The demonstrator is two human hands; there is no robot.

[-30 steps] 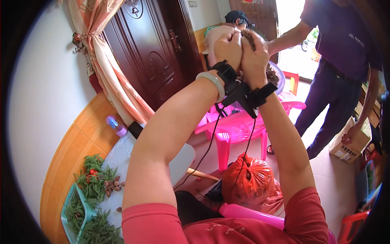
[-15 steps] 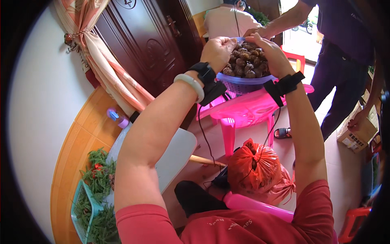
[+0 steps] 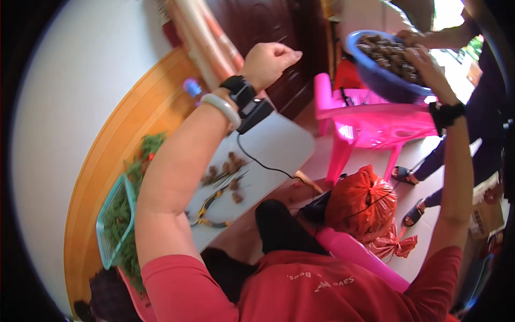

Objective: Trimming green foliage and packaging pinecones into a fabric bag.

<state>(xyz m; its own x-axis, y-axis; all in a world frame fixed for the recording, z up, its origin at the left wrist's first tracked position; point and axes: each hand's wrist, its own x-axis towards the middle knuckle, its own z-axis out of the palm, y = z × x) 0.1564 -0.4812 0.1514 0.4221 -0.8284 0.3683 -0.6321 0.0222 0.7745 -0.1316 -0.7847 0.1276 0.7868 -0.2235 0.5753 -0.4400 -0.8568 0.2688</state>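
Observation:
A blue-purple plastic basket (image 3: 370,75) full of brown pine cones (image 3: 390,56) is held tilted above a pink plastic chair. My right hand (image 3: 429,68) grips its right rim, fingers over the edge by the cones. Another person's hand (image 3: 412,38) is at the far rim beside mine. My left hand (image 3: 271,65) is raised over the white table, apart from the basket; its fingers are curled and pinched, with nothing visible in them. Below it on the white table (image 3: 273,145) lie several pine cones on stems (image 3: 228,166) and yellow-and-black-handled pliers (image 3: 208,210).
The pink chair (image 3: 375,115) stands ahead, with a tied red plastic bag (image 3: 360,204) on the floor before it. At left, a teal basket (image 3: 115,220) holds green sprigs. A cardboard box (image 3: 485,212) is at right. A cable hangs from my left wrist.
My left hand has let go of the basket and moved left over the table. The basket has tilted and shifted right with my right hand. The view has turned, showing more of the table.

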